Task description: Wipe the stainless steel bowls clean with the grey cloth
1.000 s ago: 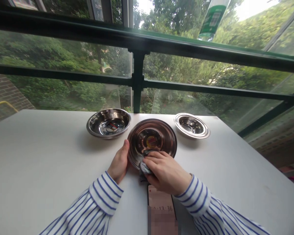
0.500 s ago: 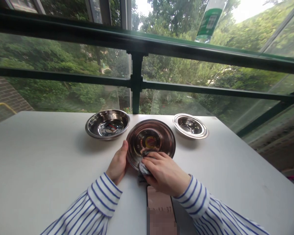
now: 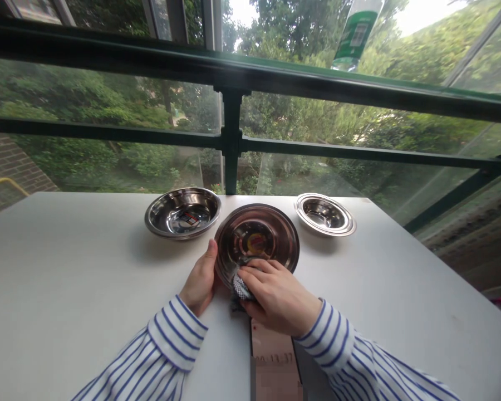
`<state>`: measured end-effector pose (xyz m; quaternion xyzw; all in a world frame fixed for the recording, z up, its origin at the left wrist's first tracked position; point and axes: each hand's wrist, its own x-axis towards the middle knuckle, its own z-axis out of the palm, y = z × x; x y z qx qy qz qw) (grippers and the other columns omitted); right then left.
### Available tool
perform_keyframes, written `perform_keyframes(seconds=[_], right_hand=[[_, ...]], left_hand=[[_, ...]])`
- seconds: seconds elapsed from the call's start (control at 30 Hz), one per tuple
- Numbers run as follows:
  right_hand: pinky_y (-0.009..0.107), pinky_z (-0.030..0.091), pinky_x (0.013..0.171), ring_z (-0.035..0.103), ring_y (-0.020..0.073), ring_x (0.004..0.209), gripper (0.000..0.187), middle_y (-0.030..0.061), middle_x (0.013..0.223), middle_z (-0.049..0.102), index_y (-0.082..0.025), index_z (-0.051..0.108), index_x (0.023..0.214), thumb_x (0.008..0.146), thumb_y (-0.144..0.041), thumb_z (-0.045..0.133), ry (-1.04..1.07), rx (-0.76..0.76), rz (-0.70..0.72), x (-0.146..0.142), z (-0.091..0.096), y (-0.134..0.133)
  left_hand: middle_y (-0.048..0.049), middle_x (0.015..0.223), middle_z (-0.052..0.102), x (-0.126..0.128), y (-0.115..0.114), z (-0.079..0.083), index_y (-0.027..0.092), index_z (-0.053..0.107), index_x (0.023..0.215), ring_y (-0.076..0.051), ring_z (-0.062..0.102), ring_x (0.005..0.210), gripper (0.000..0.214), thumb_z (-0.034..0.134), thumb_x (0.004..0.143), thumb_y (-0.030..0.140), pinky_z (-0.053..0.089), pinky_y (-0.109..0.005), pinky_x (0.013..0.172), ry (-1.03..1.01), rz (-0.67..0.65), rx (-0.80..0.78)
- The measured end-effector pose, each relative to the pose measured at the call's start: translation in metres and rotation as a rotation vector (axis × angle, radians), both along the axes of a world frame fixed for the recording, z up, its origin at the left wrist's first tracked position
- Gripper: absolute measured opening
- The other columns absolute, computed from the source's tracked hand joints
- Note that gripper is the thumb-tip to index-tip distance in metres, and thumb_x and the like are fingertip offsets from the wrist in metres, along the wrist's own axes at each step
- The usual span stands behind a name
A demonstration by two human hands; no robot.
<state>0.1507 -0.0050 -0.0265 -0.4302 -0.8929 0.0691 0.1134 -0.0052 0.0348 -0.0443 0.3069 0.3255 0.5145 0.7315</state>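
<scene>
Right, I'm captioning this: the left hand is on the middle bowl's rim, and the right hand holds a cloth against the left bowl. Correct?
Not quite: in the head view, the right hand holds the cloth against the middle bowl, not the left bowl.

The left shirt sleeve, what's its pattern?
The left shirt sleeve is white with blue stripes, in the head view.

Comes to three metal bowls [image 3: 271,231] [image 3: 169,214] [image 3: 324,216], two hands [image 3: 198,284] [image 3: 281,295], two shirt sleeves [image 3: 167,342] [image 3: 338,342], one cloth [image 3: 241,287], one phone [image 3: 273,341], one plastic bottle [image 3: 355,36] and one desk [image 3: 87,278].
</scene>
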Motion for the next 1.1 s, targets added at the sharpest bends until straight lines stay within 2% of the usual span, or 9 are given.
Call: perform_keyframes(seconds=[0.1, 0.33, 0.53, 0.63, 0.73, 0.93, 1.1], right_hand=[[0.039, 0.036, 0.091, 0.049, 0.0245, 0.109, 0.036, 0.0069, 0.111, 0.063, -0.016, 0.054, 0.114, 0.079, -0.027, 0.056, -0.021, -0.033, 0.006, 0.01, 0.004, -0.002], [0.041, 0.034, 0.095, 0.043, 0.0247, 0.118, 0.041, 0.0082, 0.124, 0.057, -0.015, 0.049, 0.123, 0.083, -0.026, 0.051, 0.037, 0.017, 0.0, 0.011, -0.008, 0.003], [0.041, 0.035, 0.098, 0.041, 0.0244, 0.121, 0.043, 0.0115, 0.127, 0.054, -0.012, 0.047, 0.126, 0.086, -0.028, 0.048, 0.137, 0.081, -0.025, 0.005, -0.02, 0.007], [0.041, 0.036, 0.098, 0.041, 0.0241, 0.121, 0.043, 0.0124, 0.126, 0.054, -0.011, 0.046, 0.126, 0.087, -0.029, 0.048, 0.162, 0.093, -0.023, 0.004, -0.021, 0.007], [0.042, 0.036, 0.099, 0.04, 0.0244, 0.122, 0.043, 0.0116, 0.127, 0.054, -0.011, 0.045, 0.127, 0.088, -0.03, 0.047, 0.165, 0.081, -0.018, 0.001, -0.021, 0.007], [0.041, 0.035, 0.1, 0.037, 0.0242, 0.125, 0.047, 0.0106, 0.132, 0.05, -0.011, 0.04, 0.131, 0.087, -0.025, 0.046, 0.15, 0.077, -0.008, -0.01, -0.014, 0.008], [0.039, 0.038, 0.094, 0.046, 0.0237, 0.116, 0.039, 0.008, 0.12, 0.06, -0.014, 0.051, 0.121, 0.083, -0.025, 0.05, 0.025, 0.014, 0.011, 0.006, 0.0, 0.005]], left_hand=[[-0.0092, 0.118, 0.064, 0.0, 0.001, 0.002, 0.016, 0.061, 0.115, -0.024, 0.05, 0.12, 0.048, 0.047, 0.084, 0.049, 0.033, -0.037, 0.104, 0.006, 0.008, -0.012], [-0.0084, 0.103, 0.071, -0.004, -0.001, 0.003, 0.017, 0.06, 0.116, -0.025, 0.06, 0.105, 0.053, 0.05, 0.08, 0.055, 0.044, -0.037, 0.093, 0.006, -0.056, -0.02], [-0.005, 0.103, 0.071, -0.007, -0.002, 0.003, 0.018, 0.067, 0.105, -0.019, 0.061, 0.1, 0.035, 0.046, 0.087, 0.04, 0.047, -0.028, 0.085, -0.039, -0.112, -0.036], [-0.005, 0.105, 0.07, -0.007, -0.002, 0.001, 0.019, 0.065, 0.108, -0.019, 0.061, 0.102, 0.034, 0.049, 0.086, 0.039, 0.045, -0.029, 0.089, -0.058, -0.122, -0.05], [-0.0075, 0.11, 0.068, -0.004, -0.002, 0.0, 0.017, 0.061, 0.116, -0.022, 0.057, 0.11, 0.042, 0.051, 0.084, 0.044, 0.04, -0.034, 0.097, -0.065, -0.126, -0.045], [-0.0077, 0.119, 0.064, 0.002, -0.004, 0.0, 0.019, 0.055, 0.124, -0.024, 0.049, 0.121, 0.05, 0.049, 0.084, 0.047, 0.03, -0.037, 0.107, -0.088, -0.065, -0.004], [-0.0088, 0.12, 0.063, 0.001, -0.005, 0.001, 0.019, 0.053, 0.125, -0.026, 0.05, 0.12, 0.05, 0.05, 0.084, 0.047, 0.035, -0.04, 0.104, -0.055, -0.036, -0.026]])
